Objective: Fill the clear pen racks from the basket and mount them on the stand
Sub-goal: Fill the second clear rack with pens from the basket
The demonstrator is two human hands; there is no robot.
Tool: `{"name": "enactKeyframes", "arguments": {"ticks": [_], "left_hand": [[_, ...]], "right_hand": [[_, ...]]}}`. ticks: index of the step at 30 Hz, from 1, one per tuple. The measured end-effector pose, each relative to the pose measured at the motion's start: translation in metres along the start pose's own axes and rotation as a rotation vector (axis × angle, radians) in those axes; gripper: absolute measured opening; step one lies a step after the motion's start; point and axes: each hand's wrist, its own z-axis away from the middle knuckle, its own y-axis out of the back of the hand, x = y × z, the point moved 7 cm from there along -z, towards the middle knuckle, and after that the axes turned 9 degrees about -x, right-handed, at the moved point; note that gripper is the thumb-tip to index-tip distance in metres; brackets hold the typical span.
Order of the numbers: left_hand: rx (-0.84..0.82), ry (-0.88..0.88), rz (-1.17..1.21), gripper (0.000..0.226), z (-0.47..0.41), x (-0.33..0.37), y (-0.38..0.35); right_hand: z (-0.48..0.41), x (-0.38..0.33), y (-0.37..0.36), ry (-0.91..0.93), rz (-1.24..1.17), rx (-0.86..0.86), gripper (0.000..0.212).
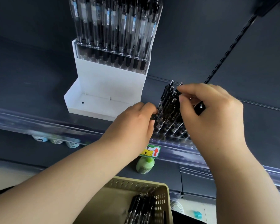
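Observation:
A clear pen rack stands on the dark shelf right of the white stand, partly filled with black pens. My left hand grips the rack's left end. My right hand pinches the top of a black pen over the rack and holds more pens in its palm. On the stand's upper tier sits another clear rack full of pens. The stand's lower tier holds nothing. A beige basket with several black pens sits below, near me.
A clear price rail runs along the shelf's front edge with a green and yellow tag. A green bottle and small items stand on the lower shelf. A slotted black upright rises at the right.

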Motion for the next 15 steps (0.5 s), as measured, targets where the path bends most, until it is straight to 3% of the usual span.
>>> {"name": "enactKeyframes", "arguments": {"ticks": [4, 8, 11, 15], "left_hand": [[-0.012, -0.019, -0.077, 0.027, 0.011, 0.005, 0.013], [-0.108, 0.02, -0.3, 0.028, 0.029, -0.002, 0.013], [-0.24, 0.012, -0.507, 0.03, 0.042, -0.007, 0.001], [-0.352, -0.001, -0.558, 0.028, 0.07, -0.008, -0.018]], "right_hand": [[0.032, -0.014, -0.006, 0.145, 0.008, -0.019, 0.018], [0.061, -0.019, -0.029, 0.18, 0.013, -0.185, 0.017], [0.082, -0.017, -0.045, 0.124, 0.055, -0.332, 0.019], [0.122, -0.012, -0.069, -0.044, 0.016, -0.534, 0.026]]}}
